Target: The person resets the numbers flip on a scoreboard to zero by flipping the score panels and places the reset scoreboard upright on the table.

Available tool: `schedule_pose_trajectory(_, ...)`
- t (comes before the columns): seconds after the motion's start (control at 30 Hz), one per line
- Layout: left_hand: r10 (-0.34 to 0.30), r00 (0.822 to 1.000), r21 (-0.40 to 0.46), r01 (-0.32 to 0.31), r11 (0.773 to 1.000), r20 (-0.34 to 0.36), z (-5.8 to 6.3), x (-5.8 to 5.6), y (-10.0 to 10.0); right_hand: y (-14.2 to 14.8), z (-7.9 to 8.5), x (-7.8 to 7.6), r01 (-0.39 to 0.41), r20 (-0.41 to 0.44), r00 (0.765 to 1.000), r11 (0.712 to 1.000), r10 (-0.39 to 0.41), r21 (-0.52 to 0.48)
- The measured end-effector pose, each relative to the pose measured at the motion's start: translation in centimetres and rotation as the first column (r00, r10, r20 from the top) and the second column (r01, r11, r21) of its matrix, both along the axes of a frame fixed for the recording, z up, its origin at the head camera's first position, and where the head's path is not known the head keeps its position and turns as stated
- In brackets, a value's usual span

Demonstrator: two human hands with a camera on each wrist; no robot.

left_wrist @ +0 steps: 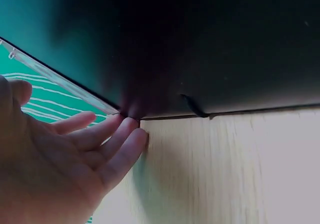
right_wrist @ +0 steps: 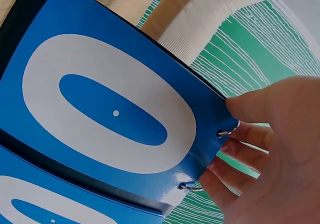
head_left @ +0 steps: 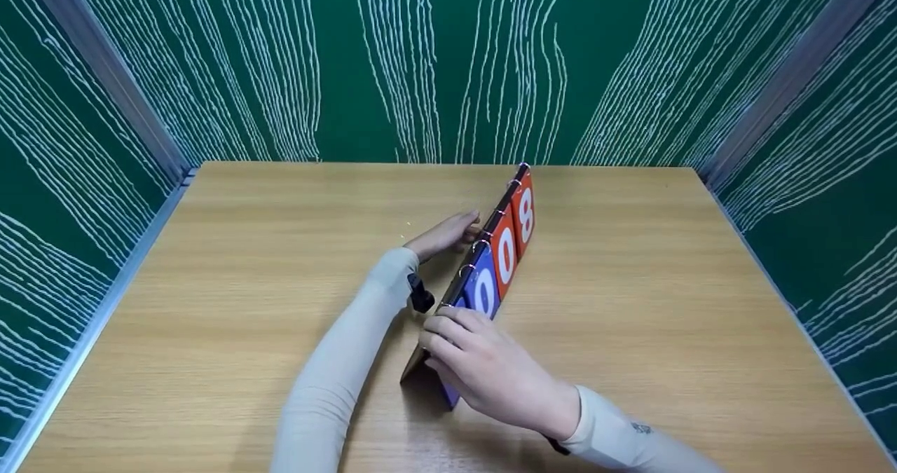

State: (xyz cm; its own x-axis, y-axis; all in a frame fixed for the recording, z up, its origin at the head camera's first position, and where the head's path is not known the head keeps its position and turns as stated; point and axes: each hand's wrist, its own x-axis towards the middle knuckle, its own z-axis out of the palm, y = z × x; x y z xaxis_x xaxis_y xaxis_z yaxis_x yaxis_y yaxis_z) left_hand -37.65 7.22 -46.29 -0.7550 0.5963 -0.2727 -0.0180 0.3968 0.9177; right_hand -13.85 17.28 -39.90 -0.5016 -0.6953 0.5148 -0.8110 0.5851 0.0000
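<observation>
A tabletop flip scoreboard (head_left: 507, 266) stands slantwise on the table like a tent, with ring-bound number cards along its top edge. Red cards reading 0 and 8 are at the far end, blue cards nearer. My right hand (head_left: 494, 364) grips the near end of the top edge; in the right wrist view its thumb lies at the corner of a blue 0 card (right_wrist: 40, 84), fingers beside the metal rings (right_wrist: 227, 132). Behind the board, my left hand (head_left: 448, 235) has its fingers extended, fingertips at the lower corner of the dark back panel (left_wrist: 225, 49).
The wooden table (head_left: 280, 214) extends on both sides of the scoreboard. Green walls (head_left: 448, 66) with white wavy lines enclose its back and sides. A black wrist device (head_left: 420, 294) sits on the left sleeve, close to the board.
</observation>
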Motion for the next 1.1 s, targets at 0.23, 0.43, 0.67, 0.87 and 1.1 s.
schedule_pose_trajectory(0.23, 0.043, 0.999, -0.051, -0.043, 0.998, 0.011, -0.4, 0.1, -0.1, -0.1, -0.2, 0.0, 0.004, -0.01, 1.0, 1.0, -0.004, -0.011)
schedule_pose_trajectory(0.43, 0.108, 0.992, 0.026, -0.11, 0.994, 0.067, -0.8, -0.1, 0.1, -0.3, -0.3, -0.2, -0.009, -0.03, 0.999, 1.0, 0.009, -0.018)
schedule_pose_trajectory(0.67, 0.141, 0.981, 0.061, -0.15, 0.987, 0.129, -0.8, -0.4, -0.2, -0.3, -0.3, -0.3, -0.025, -0.04, 0.999, 0.999, 0.024, -0.024)
schedule_pose_trajectory(0.87, 0.148, 0.974, 0.092, -0.166, 0.982, 0.171, -0.6, -0.5, -0.6, -0.2, -0.3, -0.3, -0.026, -0.055, 0.998, 0.999, 0.024, -0.025)
schedule_pose_trajectory(1.1, 0.132, 0.952, 0.173, -0.184, 0.968, 0.277, -0.9, -0.8, -1.0, -0.2, -0.4, -0.2, -0.014, -0.053, 0.999, 1.0, 0.013, -0.017)
